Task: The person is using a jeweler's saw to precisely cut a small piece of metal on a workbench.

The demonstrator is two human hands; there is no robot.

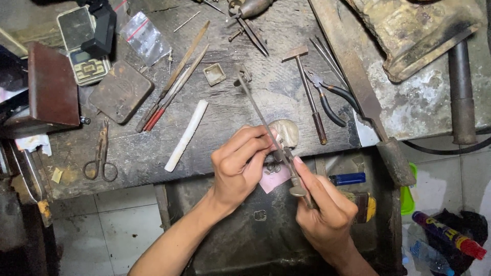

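Scarred, matt wooden bench, dull metal saw frame, rusty scissors, smooth white plastic stick

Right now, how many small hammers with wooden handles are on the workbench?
1. The small square-headed hammer with a dark wooden handle lies flat on the worn wooden workbench, right of centre, just left of the black-handled pliers. Clutter at the top edge could hide others.
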